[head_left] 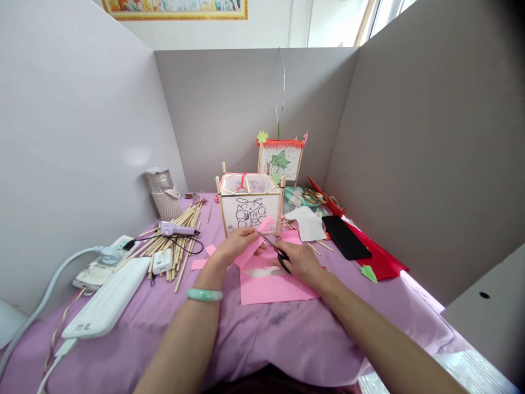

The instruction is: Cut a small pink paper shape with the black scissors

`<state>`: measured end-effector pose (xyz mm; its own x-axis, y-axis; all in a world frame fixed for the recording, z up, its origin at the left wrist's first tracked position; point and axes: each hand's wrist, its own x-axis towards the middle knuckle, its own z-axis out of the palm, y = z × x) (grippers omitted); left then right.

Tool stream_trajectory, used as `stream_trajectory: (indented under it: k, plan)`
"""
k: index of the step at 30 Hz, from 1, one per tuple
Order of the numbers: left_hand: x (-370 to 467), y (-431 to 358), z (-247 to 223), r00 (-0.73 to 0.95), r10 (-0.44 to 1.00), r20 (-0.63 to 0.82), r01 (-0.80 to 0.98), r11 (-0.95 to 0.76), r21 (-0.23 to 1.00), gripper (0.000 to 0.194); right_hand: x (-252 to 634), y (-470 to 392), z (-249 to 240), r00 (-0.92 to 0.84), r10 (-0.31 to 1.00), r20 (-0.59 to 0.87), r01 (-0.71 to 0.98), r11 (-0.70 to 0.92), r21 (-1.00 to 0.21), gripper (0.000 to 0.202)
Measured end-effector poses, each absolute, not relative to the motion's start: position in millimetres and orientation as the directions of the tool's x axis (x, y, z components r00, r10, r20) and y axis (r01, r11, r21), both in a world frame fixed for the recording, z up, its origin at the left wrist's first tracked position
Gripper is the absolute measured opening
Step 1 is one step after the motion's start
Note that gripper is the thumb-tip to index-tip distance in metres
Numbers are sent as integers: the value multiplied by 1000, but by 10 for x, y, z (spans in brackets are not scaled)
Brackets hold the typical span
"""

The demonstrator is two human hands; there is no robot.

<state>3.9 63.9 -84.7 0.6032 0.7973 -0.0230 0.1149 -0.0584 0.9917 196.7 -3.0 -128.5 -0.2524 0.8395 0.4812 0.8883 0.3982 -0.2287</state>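
My left hand (239,244) grips a strip of pink paper (248,252), fingers pinched on its edge. In my right hand (298,262) is a pair of scissors with black handles (283,261); their blades meet the strip just beside my left fingers. Below both hands a larger pink sheet (262,290) lies on the purple cloth, with a pale patch in its middle. Right behind the hands stands a square stick-framed lantern (251,210), its white front panel drawn with a rabbit-like figure in black line. A red cord (242,183) shows at its open top.
Behind is a second lantern (281,161) with a green leaf drawing. Wooden sticks (180,224), a glue gun (177,228), a power bank (107,298) and a jar (162,191) are left. At right lie a black phone (345,237), red paper (379,257) and white paper (305,223). Grey partitions (254,93) enclose the table.
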Motion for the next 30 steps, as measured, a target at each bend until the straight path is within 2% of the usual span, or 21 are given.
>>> stream_trajectory:
  k: [14, 30]
  plan:
    - [48, 636, -874, 692, 721, -6, 121, -108, 987, 25, 1942, -34, -1294, -247, 848, 469, 887, 393, -243, 32]
    - [43, 615, -840, 687, 726, -18, 128, -97, 987, 23, 1947, -26, -1283, -253, 854, 455, 886, 393, -245, 30]
